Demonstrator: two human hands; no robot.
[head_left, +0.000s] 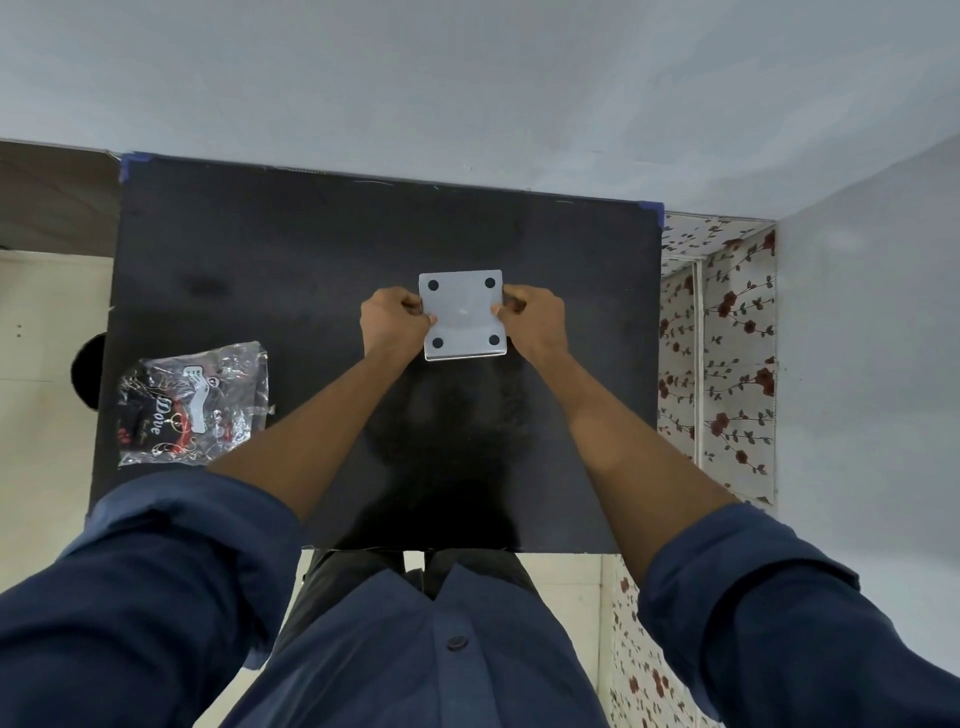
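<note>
A clear square acrylic plate with a black round dot near each corner is held above the middle of the black table. My left hand pinches the plate's left edge, thumb on top. At the plate's right edge my right hand pinches it the same way. The plate's near edge shows as a thick clear lip. Both forearms reach forward from rolled-up blue sleeves.
A crumpled clear plastic bag with black and red print lies at the table's left edge. A grey wall stands behind the table. A flower-patterned cloth covers something right of the table. Pale floor lies at the left.
</note>
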